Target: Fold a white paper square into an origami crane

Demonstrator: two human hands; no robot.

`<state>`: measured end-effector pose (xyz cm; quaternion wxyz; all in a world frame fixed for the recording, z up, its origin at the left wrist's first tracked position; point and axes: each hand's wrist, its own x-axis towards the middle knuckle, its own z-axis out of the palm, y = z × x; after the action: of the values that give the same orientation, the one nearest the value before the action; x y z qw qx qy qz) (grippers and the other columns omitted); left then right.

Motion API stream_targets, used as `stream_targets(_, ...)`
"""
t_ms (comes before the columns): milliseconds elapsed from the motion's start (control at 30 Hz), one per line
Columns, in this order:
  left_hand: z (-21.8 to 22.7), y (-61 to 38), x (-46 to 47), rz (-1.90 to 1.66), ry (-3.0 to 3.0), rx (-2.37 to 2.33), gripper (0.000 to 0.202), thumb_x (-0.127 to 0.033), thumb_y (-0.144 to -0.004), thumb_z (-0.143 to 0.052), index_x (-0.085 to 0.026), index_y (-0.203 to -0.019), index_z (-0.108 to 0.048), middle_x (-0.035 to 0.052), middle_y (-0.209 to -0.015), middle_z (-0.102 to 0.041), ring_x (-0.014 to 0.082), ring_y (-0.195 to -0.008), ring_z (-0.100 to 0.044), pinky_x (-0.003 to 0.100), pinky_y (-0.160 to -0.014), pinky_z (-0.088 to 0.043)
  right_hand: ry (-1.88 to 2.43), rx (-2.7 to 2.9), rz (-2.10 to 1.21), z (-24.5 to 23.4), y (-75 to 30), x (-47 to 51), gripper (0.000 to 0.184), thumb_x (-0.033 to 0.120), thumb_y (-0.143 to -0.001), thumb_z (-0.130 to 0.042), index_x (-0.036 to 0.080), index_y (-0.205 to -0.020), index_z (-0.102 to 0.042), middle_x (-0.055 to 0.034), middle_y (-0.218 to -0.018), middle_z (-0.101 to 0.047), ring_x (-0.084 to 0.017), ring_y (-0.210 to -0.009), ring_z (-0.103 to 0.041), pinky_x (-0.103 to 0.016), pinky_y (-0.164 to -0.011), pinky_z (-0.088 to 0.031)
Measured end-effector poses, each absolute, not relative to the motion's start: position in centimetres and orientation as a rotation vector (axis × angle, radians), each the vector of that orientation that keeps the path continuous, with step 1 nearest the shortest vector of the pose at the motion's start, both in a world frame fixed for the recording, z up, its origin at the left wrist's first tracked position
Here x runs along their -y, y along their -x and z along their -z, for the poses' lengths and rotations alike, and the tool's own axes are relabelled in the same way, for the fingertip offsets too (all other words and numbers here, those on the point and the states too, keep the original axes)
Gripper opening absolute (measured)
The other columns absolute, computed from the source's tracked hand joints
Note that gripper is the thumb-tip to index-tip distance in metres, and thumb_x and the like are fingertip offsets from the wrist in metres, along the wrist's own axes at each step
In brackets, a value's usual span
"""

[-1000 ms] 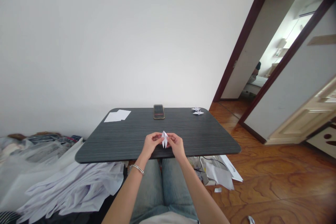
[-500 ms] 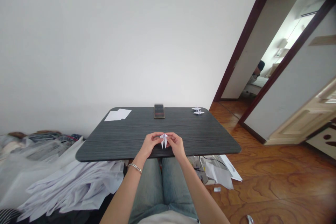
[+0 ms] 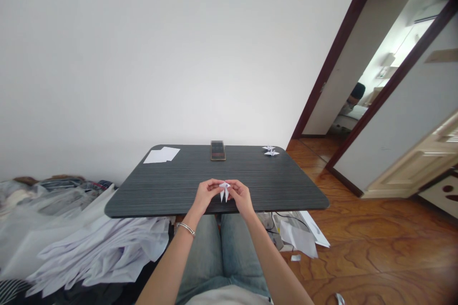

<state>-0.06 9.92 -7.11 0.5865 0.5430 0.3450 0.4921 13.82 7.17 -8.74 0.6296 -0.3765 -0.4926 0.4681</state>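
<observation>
The left hand and right hand pinch a pointy folded paper over the dark table, while two paper cranes sit done far off and flat white sheets lie unfolded.

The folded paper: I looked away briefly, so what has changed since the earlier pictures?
The folded paper now shows its two points spread slightly wider, still pinched between the left hand and right hand. The phone, paper cranes and loose sheets stayed on the table.
</observation>
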Motion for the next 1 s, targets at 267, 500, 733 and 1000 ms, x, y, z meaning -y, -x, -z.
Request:
stream_targets(267, 7.22, 0.27, -10.02, -1.147, -1.237, -0.825, 0.024, -0.023, -0.057, -0.077, -0.013, -0.078, -0.071, 0.0062, -0.074, -0.072, 0.0191, -0.071, -0.064, 0.032, -0.076, -0.047, 0.874, 1.135, -1.064, 8.35, -13.92, -6.72, 0.023, 0.032, -0.073, -0.064, 0.018, -0.09, -0.065, -0.0008, -0.066, -0.066, -0.012, -0.053, -0.056, -0.022, -0.046, -0.046)
stream_targets(500, 7.13, 0.31, -9.98, -1.14, -1.221, -0.805, 0.022, -0.025, -0.059, -0.075, -0.013, -0.078, -0.072, 0.0059, -0.074, -0.072, 0.0179, -0.069, -0.064, 0.032, -0.077, -0.047, 0.872, 1.123, -1.062, 8.16, -13.9, -6.55, 0.021, 0.031, -0.072, -0.064, 0.017, -0.088, -0.066, -0.0008, -0.067, -0.067, -0.011, -0.052, -0.056, -0.021, -0.047, -0.047)
stream_targets(733, 7.23, 0.29, -10.02, -1.117, -1.22, -0.771, 0.023, -0.027, -0.064, -0.072, -0.012, -0.081, -0.072, 0.0076, -0.077, -0.072, 0.0182, -0.071, -0.064, 0.032, -0.076, -0.048, 0.883, 1.115, -1.041, 8.31, -13.92, -6.63, 0.022, 0.031, -0.072, -0.064, 0.017, -0.088, -0.066, -0.0002, -0.066, -0.066, -0.01, -0.05, -0.055, -0.021, -0.046, -0.047)
stream_targets(1000, 7.18, 0.2, -9.82, -1.127, -1.231, -0.71, 0.022, -0.027, -0.07, -0.065, -0.013, -0.087, -0.069, 0.0079, -0.084, -0.07, 0.0182, -0.076, -0.064, 0.032, -0.078, -0.048, 0.895, 1.128, -1.02, 8.32, -13.9, -6.58, 0.021, 0.032, -0.073, -0.064, 0.018, -0.089, -0.065, -0.0003, -0.065, -0.065, -0.011, -0.051, -0.055, -0.022, -0.046, -0.046)
